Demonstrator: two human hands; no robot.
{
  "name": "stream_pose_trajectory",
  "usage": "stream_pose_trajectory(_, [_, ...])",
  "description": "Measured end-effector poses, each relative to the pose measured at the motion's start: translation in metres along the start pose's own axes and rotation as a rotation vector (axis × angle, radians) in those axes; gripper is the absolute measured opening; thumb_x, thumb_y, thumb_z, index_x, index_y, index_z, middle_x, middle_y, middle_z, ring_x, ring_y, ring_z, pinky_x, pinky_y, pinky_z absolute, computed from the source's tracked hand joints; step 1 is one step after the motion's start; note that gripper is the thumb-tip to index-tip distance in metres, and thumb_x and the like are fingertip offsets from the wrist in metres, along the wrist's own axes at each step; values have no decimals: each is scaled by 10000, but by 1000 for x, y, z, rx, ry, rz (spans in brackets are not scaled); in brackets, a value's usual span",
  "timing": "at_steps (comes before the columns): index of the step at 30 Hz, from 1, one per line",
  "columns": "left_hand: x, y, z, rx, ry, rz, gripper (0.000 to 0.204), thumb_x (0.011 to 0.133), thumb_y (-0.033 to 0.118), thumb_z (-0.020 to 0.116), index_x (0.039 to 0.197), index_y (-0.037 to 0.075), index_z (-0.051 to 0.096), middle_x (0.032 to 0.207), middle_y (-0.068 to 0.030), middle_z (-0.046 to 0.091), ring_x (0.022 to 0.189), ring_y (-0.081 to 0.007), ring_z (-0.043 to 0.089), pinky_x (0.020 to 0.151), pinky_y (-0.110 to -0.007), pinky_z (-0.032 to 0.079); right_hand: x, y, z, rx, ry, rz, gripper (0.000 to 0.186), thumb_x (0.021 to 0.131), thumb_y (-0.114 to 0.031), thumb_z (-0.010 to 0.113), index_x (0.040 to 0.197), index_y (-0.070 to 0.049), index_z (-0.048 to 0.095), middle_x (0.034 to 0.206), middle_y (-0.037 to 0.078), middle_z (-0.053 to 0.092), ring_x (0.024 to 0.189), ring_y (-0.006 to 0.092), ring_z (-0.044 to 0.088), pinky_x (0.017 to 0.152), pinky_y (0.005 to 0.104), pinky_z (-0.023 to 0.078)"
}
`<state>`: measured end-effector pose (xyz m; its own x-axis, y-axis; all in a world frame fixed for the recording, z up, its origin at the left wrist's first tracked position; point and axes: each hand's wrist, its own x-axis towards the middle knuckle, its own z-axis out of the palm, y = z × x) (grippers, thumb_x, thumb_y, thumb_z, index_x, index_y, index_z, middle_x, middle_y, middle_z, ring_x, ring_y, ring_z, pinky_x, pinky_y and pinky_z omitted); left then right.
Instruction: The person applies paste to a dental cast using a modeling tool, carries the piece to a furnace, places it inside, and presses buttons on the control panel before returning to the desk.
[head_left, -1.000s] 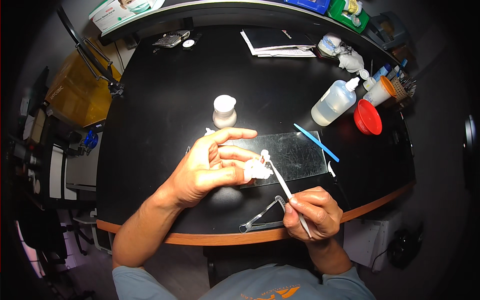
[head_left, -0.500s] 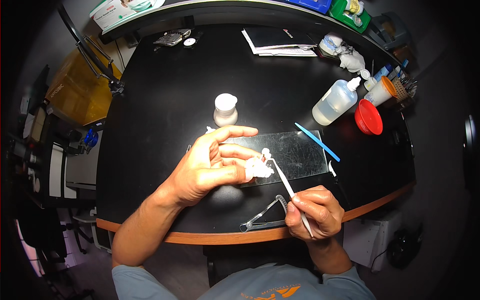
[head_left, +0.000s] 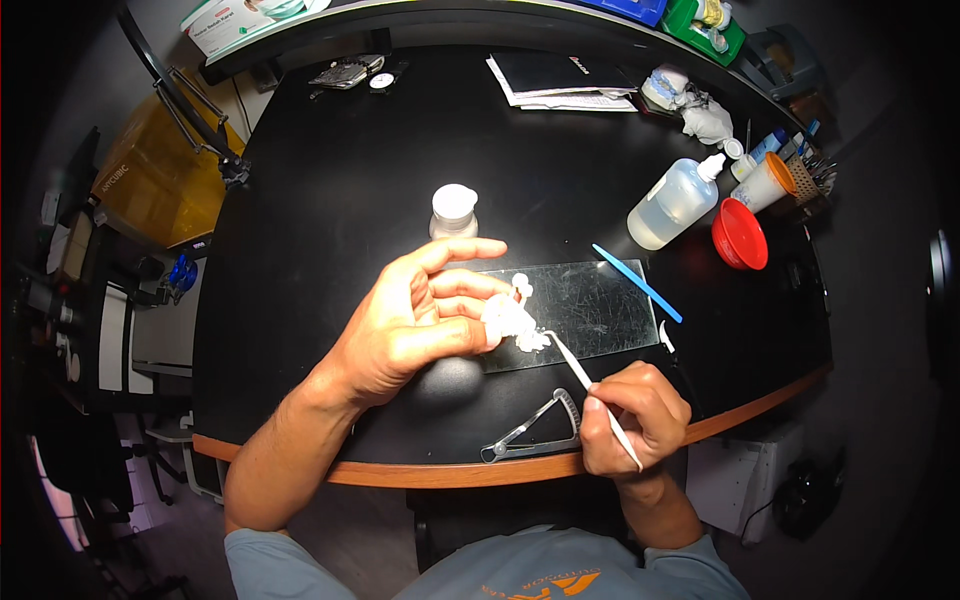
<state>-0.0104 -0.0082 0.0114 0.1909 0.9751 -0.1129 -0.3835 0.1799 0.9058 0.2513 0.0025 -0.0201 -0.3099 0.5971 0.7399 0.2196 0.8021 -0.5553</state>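
My left hand (head_left: pixel 405 325) grips a small, lumpy white piece (head_left: pixel 503 314) between thumb and fingers; glare washes out its detail. A knobbly white end (head_left: pixel 522 284) shows at its upper right. My right hand (head_left: pixel 638 415) pinches a slim white hand tool (head_left: pixel 580 374) with a bent tip. That tip is at white bits (head_left: pixel 532 341) just below and right of the piece; whether these lie on the glass plate (head_left: pixel 600 310) I cannot tell. The plate is under and beyond the piece, with a blue stick (head_left: pixel 638 283) across its right end.
A white jar (head_left: pixel 454 212) stands beyond my left hand. A metal caliper (head_left: pixel 535 428) lies by the table's front edge. To the right are a clear squeeze bottle (head_left: pixel 675 204), a red bowl (head_left: pixel 740 235) and an orange-rimmed cup (head_left: pixel 770 182). Papers and a dark folder (head_left: pixel 550 75) lie far back.
The tool's tip has moved from the knobbly end down to the white bits at lower right. My left hand has turned the white piece slightly and shifted it left.
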Motion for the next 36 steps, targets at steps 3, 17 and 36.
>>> stream_pose_trajectory(3, [-1,0,-3,31,42,77,748,790,51,782,1464,-37,470,1225,-197,671,1167,-245,674,1012,-327,524,0,1,6,-54,-106,116,75,700,18,699,768,-7,680,664,68,629,514,154,603,469,266,476])
stream_pose_trajectory(17, [1,-1,0,8,16,95,807,770,-23,817,1481,-41,437,1282,-201,641,1203,-246,655,1047,-353,526,2,2,8,-63,-154,93,89,671,10,701,755,-9,681,636,71,622,497,170,608,464,277,483])
stream_pose_trajectory(36, [1,-4,7,-157,-80,-82,827,780,52,752,1508,-75,381,1224,-249,693,1104,-284,704,970,-387,553,-3,3,0,58,42,-175,197,844,-46,822,1000,-3,710,848,90,695,656,186,715,538,267,569])
